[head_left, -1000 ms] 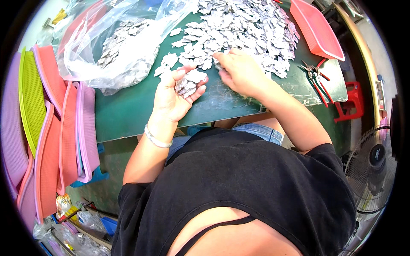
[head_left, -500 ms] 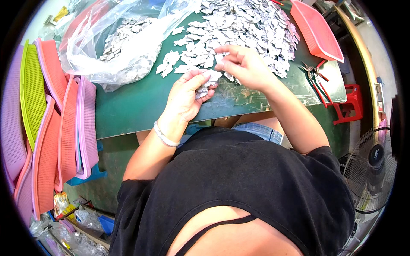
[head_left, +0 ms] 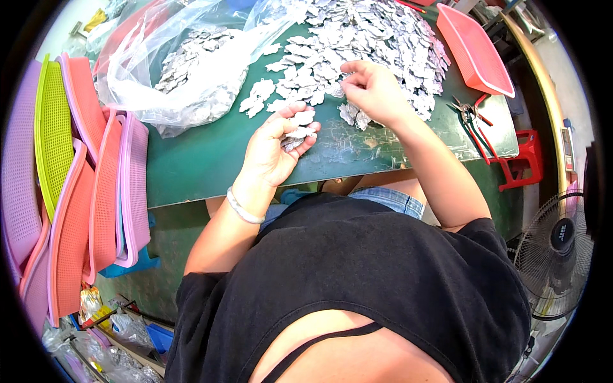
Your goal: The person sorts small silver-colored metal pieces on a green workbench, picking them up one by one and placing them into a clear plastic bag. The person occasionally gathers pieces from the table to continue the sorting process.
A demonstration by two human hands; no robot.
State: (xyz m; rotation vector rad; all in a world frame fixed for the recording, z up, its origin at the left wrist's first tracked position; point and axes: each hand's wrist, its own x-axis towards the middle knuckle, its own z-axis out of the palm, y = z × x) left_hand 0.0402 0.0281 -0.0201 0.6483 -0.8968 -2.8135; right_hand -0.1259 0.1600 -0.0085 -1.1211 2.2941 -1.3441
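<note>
A small stack of flat silver-grey metal pieces (head_left: 297,133) rests in my left hand (head_left: 267,148), the fingers curled round it and the palm turned up, just above the table's near part. My right hand (head_left: 375,92) is over the near edge of a big heap of the same kind of pieces (head_left: 357,38). Its thumb and fingers are pinched together, and what lies between them, if anything, is too small to make out. A few loose pieces (head_left: 257,96) lie on the green table (head_left: 191,169) left of the heap.
A clear plastic bag (head_left: 134,96) of similar pieces lies at the table's left. Stacked plastic baskets (head_left: 102,198) stand beyond the left edge. At the right are a pink tray (head_left: 476,54), red-handled pliers (head_left: 471,118), a red stool (head_left: 527,159) and a fan (head_left: 555,255).
My right hand has moved from beside my left hand, up and to the right over the heap. My left hand has drawn slightly left, still holding its stack.
</note>
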